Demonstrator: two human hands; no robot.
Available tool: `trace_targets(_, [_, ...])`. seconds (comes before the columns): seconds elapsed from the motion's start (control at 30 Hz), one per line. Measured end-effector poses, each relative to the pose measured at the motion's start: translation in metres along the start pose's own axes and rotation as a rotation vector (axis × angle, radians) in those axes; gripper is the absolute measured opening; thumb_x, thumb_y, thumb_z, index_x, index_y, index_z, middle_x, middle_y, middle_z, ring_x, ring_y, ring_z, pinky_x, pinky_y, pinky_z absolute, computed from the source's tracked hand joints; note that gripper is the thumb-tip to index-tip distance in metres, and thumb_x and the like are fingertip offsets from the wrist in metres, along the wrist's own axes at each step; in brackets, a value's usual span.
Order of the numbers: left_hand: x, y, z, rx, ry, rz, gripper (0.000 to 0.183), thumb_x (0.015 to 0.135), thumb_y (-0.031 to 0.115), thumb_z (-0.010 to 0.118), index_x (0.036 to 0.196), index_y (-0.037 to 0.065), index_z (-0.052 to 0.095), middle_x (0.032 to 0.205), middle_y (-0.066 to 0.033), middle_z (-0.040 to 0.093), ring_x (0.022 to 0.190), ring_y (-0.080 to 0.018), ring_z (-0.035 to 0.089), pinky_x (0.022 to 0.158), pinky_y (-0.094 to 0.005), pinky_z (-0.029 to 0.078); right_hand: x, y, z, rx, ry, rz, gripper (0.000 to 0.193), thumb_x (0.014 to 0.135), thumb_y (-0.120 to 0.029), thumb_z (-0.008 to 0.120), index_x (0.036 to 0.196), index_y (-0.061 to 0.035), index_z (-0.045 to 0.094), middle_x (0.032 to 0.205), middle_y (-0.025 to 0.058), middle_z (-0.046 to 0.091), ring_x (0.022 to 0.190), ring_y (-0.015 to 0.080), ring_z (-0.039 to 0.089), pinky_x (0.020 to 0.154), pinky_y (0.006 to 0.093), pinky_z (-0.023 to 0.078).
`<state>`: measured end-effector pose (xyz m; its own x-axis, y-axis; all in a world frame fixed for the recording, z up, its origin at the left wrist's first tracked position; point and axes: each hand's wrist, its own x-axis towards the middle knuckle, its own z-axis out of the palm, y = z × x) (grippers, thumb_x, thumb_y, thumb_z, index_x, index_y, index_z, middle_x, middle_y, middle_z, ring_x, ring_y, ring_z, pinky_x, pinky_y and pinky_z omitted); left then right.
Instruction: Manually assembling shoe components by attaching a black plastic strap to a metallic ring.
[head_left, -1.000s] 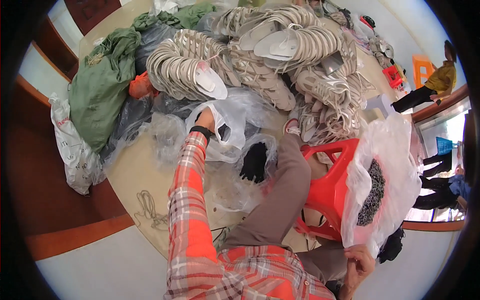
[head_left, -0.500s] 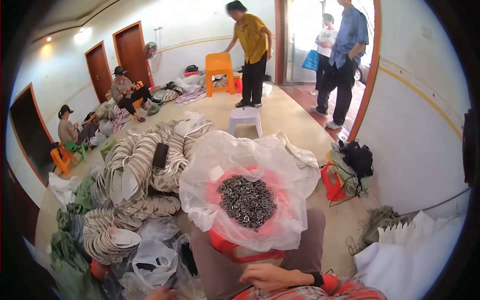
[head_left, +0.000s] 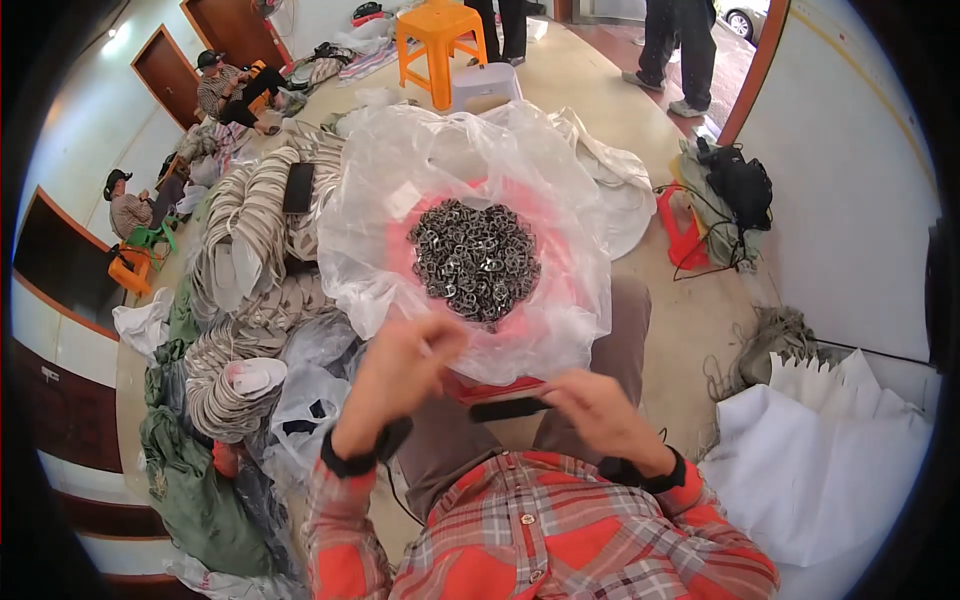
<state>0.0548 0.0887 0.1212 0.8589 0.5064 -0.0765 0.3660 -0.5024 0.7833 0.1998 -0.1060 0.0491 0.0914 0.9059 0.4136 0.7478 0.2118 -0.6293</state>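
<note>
My right hand (head_left: pixel 604 418) is closed on one end of a short black strip (head_left: pixel 508 408), which lies level over my lap. My left hand (head_left: pixel 398 372) is raised in front of the near edge of a clear plastic bag. Motion smears its fingers, so I cannot tell whether they hold anything. The plastic bag (head_left: pixel 370 215) lines a red basin (head_left: pixel 522 208) between my knees. Inside lies a heap of small dark metal buckles (head_left: pixel 475 260). Black bands circle both wrists.
Left of me are bundles of pale shoe-sole-shaped pieces (head_left: pixel 240 270), a black phone-like slab (head_left: pixel 299 188) and green sacking (head_left: pixel 195 480). An orange stool (head_left: pixel 440 22) and a white stool (head_left: pixel 486 84) stand ahead. White sheeting (head_left: pixel 800 470) lies right. Several people are farther off.
The view has tipped downward. Both hands have come up over my lap, and the black strip now shows in the right one. The orange stool stands closer to the white stool.
</note>
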Motion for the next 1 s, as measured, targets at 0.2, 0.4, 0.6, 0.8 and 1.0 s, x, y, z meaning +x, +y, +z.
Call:
trace_targets(0.2, [0.073, -0.071, 0.031, 0.347, 0.204, 0.308, 0.017, 0.071, 0.007, 0.063, 0.086, 0.001, 0.061, 0.073, -0.0121, 0.059, 0.072, -0.0235, 0.057, 0.065, -0.0324, 0.045, -0.023, -0.02, -0.027, 0.921, 0.075, 0.683, 0.017, 0.093, -0.013, 0.04, 0.101, -0.0008, 0.049, 0.072, -0.0002, 0.051, 0.06, 0.005, 0.047, 0.053, 0.0202, 0.04])
trace_targets(0.4, [0.079, -0.09, 0.052, 0.158, 0.26, 0.189, 0.015, 0.073, 0.006, 0.06, 0.086, 0.0, 0.056, 0.073, -0.013, 0.058, 0.069, -0.0256, 0.057, 0.063, -0.0336, 0.044, -0.016, -0.029, -0.014, 0.751, 0.102, 0.582, 0.02, 0.091, -0.01, 0.043, 0.109, -0.0013, 0.05, 0.077, 0.0018, 0.055, 0.061, 0.0049, 0.05, 0.058, 0.0184, 0.042])
trace_targets(0.6, [0.07, -0.091, 0.038, -0.347, 0.35, -0.042, 0.011, 0.082, 0.003, 0.051, 0.09, -0.001, 0.057, 0.075, -0.0078, 0.058, 0.062, -0.0167, 0.058, 0.053, -0.0278, 0.045, 0.024, -0.041, -0.012, 0.927, 0.047, 0.611, 0.031, 0.09, -0.007, 0.044, 0.121, -0.0034, 0.045, 0.076, 0.0025, 0.056, 0.062, 0.0045, 0.049, 0.057, 0.0183, 0.041])
trace_targets(0.8, [0.04, -0.074, 0.026, -1.058, 0.167, -0.11, 0.02, 0.09, 0.008, 0.046, 0.102, -0.004, 0.056, 0.088, -0.0075, 0.059, 0.072, -0.014, 0.061, 0.061, -0.0241, 0.052, 0.051, -0.022, 0.007, 0.917, 0.111, 0.585, 0.038, 0.089, -0.004, 0.043, 0.127, -0.0058, 0.038, 0.07, 0.0024, 0.054, 0.052, 0.0045, 0.043, 0.048, 0.0183, 0.036])
trace_targets(1.0, [0.012, -0.057, 0.03, -1.135, 0.255, -0.092, 0.021, 0.086, 0.001, 0.05, 0.105, -0.005, 0.055, 0.092, -0.0104, 0.06, 0.075, -0.0163, 0.061, 0.066, -0.0253, 0.053, 0.056, -0.017, 0.02, 0.963, 0.146, 0.663, 0.039, 0.089, -0.006, 0.045, 0.127, -0.0081, 0.04, 0.067, 0.0014, 0.053, 0.052, 0.0033, 0.042, 0.048, 0.017, 0.034])
